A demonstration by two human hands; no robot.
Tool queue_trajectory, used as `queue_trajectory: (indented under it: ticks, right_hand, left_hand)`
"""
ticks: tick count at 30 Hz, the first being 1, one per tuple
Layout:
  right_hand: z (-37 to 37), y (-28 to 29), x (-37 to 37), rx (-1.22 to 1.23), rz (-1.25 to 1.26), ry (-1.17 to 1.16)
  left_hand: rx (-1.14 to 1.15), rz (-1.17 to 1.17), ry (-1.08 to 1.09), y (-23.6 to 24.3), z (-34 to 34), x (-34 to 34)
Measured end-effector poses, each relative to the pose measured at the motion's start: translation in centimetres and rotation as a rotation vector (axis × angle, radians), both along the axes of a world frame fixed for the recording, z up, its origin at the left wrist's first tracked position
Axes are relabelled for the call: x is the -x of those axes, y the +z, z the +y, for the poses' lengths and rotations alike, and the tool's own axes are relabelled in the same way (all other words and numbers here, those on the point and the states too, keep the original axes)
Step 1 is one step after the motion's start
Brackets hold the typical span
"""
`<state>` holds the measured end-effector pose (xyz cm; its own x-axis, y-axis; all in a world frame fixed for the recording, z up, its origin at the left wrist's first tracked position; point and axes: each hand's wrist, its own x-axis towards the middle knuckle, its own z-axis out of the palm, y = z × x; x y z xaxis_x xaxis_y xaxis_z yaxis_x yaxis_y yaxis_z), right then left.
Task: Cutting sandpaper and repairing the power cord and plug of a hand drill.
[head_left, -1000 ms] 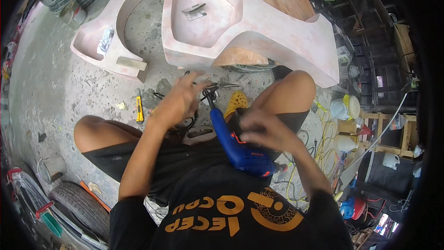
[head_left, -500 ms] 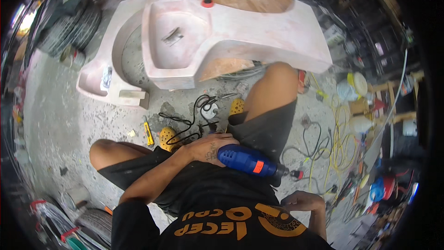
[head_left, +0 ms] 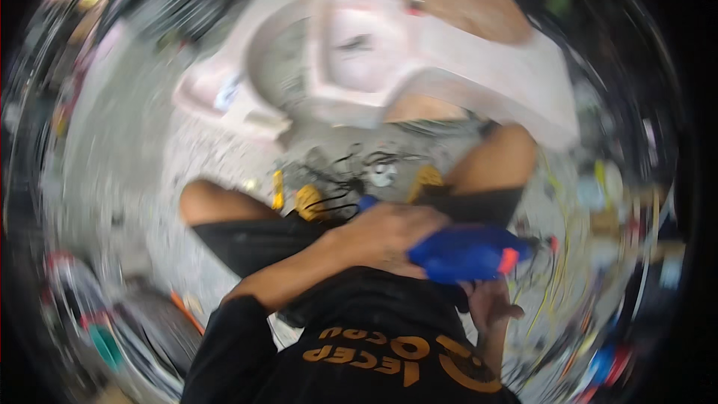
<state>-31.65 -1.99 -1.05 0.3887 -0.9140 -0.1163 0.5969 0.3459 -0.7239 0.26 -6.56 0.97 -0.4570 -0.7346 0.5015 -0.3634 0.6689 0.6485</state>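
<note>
The picture is blurred by motion. My left hand point(head_left: 385, 236) lies across my lap and grips a blue power drill point(head_left: 467, 253) with an orange part near its right end. My right hand point(head_left: 493, 307) sits just below the drill with its fingers apart, holding nothing that I can make out. I am seated on the concrete floor in black shorts, knees spread. Between my knees lie black cables point(head_left: 351, 168) and small yellow tools point(head_left: 308, 200).
A large pinkish moulded shell point(head_left: 419, 67) lies on the floor ahead of me. Tyres point(head_left: 161, 333) sit at the lower left. Cords and clutter point(head_left: 598, 202) spread at the right.
My left hand came back from the cables to the drill and now holds it across my lap. My right hand let go of the drill and hangs below it. The view swung.
</note>
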Motion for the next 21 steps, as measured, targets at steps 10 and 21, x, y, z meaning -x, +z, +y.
queue_trajectory:
  ticks: [10, 21]
  right_hand:
    - [-11.8, 5.4, -4.5, 0.328, 0.248, -0.303]
    - [-15.2, 8.6, -6.7, 0.541, 0.112, 0.257]
  left_hand:
    - [-0.152, 0.564, 0.225, -1.5, 3.3, 5.1]
    - [0.063, 0.678, 0.023, -4.7, -0.2, 5.4]
